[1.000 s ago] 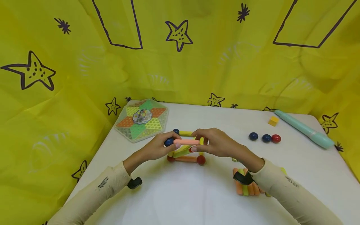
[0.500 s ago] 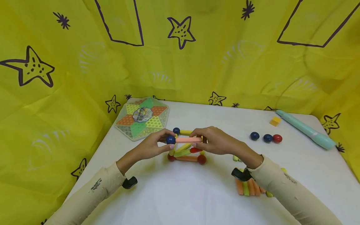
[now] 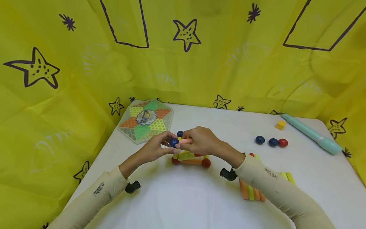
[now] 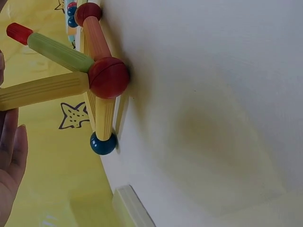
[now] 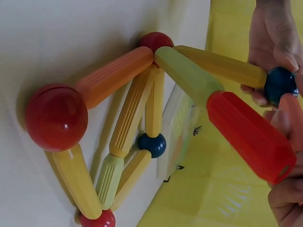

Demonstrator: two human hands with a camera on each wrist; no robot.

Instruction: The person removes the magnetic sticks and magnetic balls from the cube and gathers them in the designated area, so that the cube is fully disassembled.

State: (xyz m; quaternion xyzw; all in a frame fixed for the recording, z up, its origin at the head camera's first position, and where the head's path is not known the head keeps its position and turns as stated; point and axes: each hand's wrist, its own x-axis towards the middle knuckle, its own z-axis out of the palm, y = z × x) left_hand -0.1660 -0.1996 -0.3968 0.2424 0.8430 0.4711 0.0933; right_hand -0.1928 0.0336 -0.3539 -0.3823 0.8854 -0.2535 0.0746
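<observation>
Thumb and fingers of my left hand (image 3: 154, 149) pinch a blue ball (image 3: 174, 142) at the top of a yellow rod (image 5: 220, 64), which slants up from a red ball (image 5: 156, 41) of the frame. My right hand (image 3: 203, 140) grips a salmon-pink rod (image 3: 186, 141), its end right at the blue ball; the hand covers most of it. Below stands the frame of rods and balls on the table, with a large red ball (image 5: 57, 117), an orange rod (image 5: 116, 75) and a lower blue ball (image 5: 151, 144). A green rod (image 5: 189, 73) with a red piece (image 5: 248, 135) juts from it.
A hexagonal star-patterned game board (image 3: 145, 121) lies at the back left. Loose blue and red balls (image 3: 273, 142), a yellow block (image 3: 280, 125) and a teal tube (image 3: 311, 133) lie at the right. Several loose rods (image 3: 251, 190) sit partly under my right forearm.
My right hand has moved left along the pink rod toward the blue ball and now covers more of the rod. The left hand keeps its hold on the ball.
</observation>
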